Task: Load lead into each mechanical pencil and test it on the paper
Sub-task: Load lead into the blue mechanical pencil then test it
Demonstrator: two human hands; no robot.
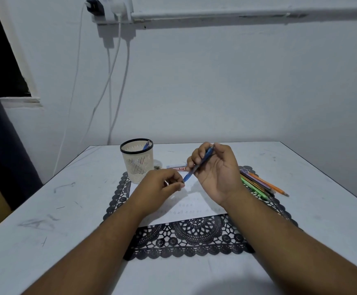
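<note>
Lacy black mat [194, 237] up front, paper [186, 207] on it. Right hand [213, 167] grips a blue pencil [196, 167], tip angled down-left; left hand [162, 184] pinches at that tip, can't tell what.

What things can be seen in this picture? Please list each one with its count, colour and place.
table: one, white, scuffed, fills the foreground
mat: one, black lace, middle of table
paper: one, white with faint marks, on mat
cup: one, cream mesh with black rim, far left corner of mat, a blue pen inside
lead case: one, red and white, behind the hands
pencils: several, orange, green, purple, right side of mat
cables: several, white, hanging on wall
blue pencil: one, held tilted above paper
right hand: grips blue pencil
left hand: fingers pinch at the pencil's tip
</note>
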